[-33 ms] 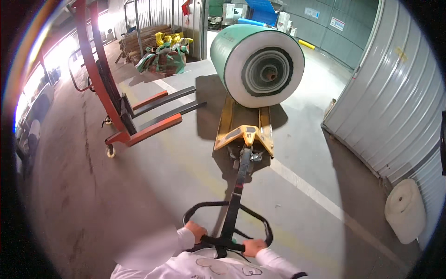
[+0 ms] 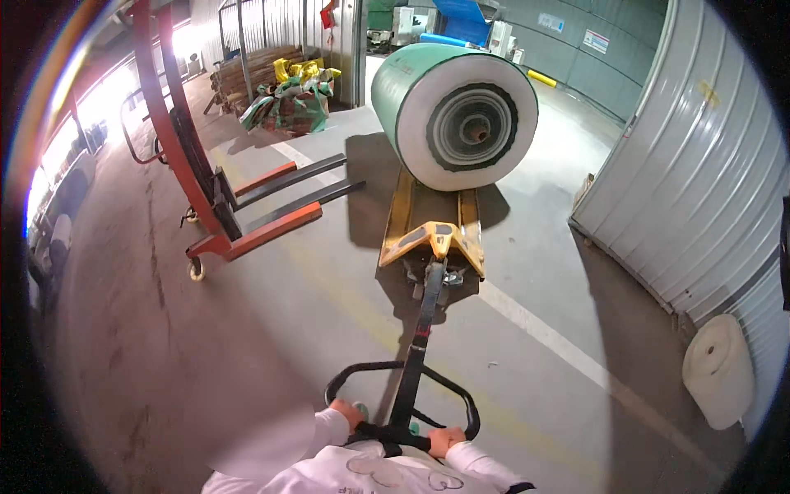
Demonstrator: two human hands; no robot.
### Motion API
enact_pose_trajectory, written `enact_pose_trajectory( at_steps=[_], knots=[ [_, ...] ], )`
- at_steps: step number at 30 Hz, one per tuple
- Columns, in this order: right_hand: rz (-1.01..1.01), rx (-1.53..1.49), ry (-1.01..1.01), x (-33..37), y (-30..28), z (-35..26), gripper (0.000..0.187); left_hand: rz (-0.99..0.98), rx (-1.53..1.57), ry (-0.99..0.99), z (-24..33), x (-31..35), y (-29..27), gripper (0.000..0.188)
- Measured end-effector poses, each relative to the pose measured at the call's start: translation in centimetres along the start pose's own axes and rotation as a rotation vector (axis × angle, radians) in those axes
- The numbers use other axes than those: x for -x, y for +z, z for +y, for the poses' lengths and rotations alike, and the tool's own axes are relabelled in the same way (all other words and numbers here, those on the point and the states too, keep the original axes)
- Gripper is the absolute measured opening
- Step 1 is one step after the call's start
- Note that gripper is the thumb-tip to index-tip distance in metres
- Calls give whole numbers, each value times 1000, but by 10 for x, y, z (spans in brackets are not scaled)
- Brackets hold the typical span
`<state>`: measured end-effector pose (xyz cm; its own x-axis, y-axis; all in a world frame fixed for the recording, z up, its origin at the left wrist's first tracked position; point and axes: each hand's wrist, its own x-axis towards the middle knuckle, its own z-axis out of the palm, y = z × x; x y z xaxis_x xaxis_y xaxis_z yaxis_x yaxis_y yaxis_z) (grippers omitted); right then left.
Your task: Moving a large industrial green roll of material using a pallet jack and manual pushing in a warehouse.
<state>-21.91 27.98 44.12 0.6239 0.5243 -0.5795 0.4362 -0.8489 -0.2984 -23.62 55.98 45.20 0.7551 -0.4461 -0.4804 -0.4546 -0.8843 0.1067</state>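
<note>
My left hand (image 2: 349,414) is closed around the left side of a black loop handle (image 2: 369,365). On the right part of its lower bar, my right hand (image 2: 446,441) is wrapped as well. The handle's black shaft (image 2: 426,309) runs forward to a yellow pallet jack (image 2: 442,237). Across the far part of the jack's forks lies a large roll (image 2: 411,90) wrapped in green, its white end facing me with a dark ringed core. The far ends of the forks are hidden under the roll.
An orange-red stacker lift (image 2: 183,165) stands at the left, its forks pointing toward the jack. Green and yellow sacks (image 2: 296,103) lie in a heap farther back. Corrugated metal panels (image 2: 691,165) line the right side, with a white roll (image 2: 719,370) beside them.
Almost nothing differs. The handle and my hands have shifted very slightly, and small green shapes show more plainly below the handle. The pallet jack and roll look the same.
</note>
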Motion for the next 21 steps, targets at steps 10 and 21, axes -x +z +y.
enact_pose_trajectory(
  at_steps=[10, 21],
  knots=[
    [244, 41, -114, 14, -204, -3, 33, 34, 80, -154, -52, -19, -169, 24],
    [175, 144, 118, 8, -56, 19, 37, -19, 34, -263, 18, -29, -34, 37]
  ],
)
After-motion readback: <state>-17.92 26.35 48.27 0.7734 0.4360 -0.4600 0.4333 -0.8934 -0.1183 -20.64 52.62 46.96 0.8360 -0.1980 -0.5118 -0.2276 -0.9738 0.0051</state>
